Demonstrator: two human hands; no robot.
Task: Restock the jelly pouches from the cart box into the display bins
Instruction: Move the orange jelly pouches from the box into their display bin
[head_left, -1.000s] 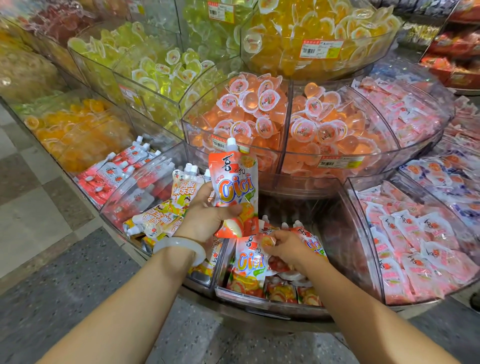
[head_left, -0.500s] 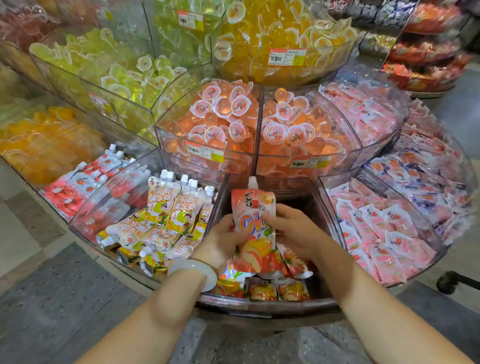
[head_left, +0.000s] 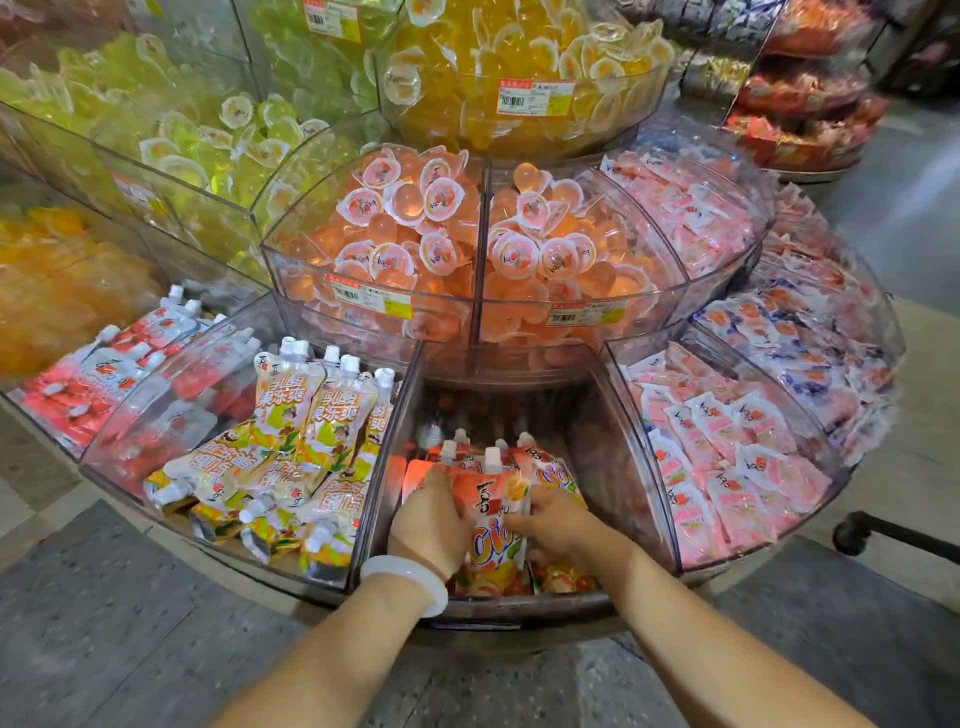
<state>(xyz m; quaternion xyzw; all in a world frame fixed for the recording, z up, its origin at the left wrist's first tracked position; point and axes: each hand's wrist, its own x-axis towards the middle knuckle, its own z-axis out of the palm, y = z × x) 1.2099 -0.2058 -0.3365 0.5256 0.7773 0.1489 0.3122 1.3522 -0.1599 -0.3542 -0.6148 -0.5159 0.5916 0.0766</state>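
An orange spouted jelly pouch (head_left: 493, 514) stands upright low in the clear middle display bin (head_left: 621, 452) of the bottom tier. My left hand (head_left: 428, 525) grips its left edge and my right hand (head_left: 553, 522) grips its right edge. Behind and beneath it lie several more orange pouches (head_left: 545, 467) with white caps. The back half of this bin holds nothing. The cart box is out of view.
Left of this bin is a bin of yellow-and-white spouted pouches (head_left: 306, 441), then red ones (head_left: 109, 374). To the right sit pink sachets (head_left: 727, 441). Above are tubs of orange jelly cups (head_left: 410, 228) and yellow ones (head_left: 524, 57). A black caster (head_left: 852, 532) stands at right.
The pouch went from held high in my left hand down into the middle bin. My right hand left the pouches below and now grips the pouch's right side. The camera shifted right.
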